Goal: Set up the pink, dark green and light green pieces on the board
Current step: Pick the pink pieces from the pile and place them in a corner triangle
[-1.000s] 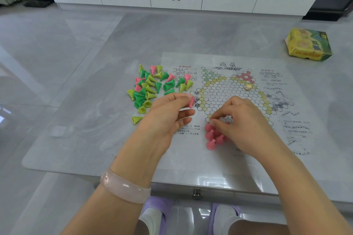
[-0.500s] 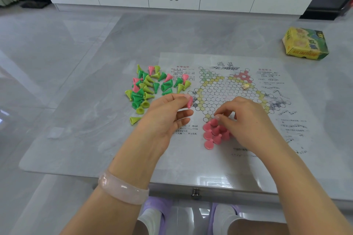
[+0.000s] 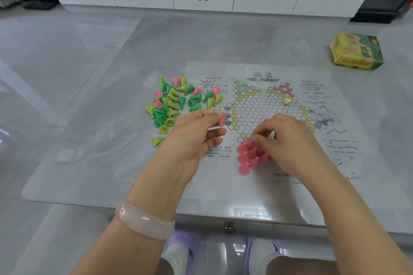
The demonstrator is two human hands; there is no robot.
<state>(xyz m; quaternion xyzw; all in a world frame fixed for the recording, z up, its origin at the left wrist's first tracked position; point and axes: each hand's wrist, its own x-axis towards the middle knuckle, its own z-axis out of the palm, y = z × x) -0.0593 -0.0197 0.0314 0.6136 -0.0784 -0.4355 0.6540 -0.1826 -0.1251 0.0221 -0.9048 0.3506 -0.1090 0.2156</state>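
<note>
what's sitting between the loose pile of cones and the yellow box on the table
In the head view, the paper game board lies between the cone pile and the yellow box, with a small pale die on it.

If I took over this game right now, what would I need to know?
Left hand: pinches one pink piece in its grip, held above the table beside the board.
Right hand: fingertips pinch a pink piece in the pink cluster at the board's near corner.
Done: several pink pieces stand there.
Left: a few pinks and all the dark green and light green pieces lie in the loose pile left of the board. A small pale object sits on the board.
</note>
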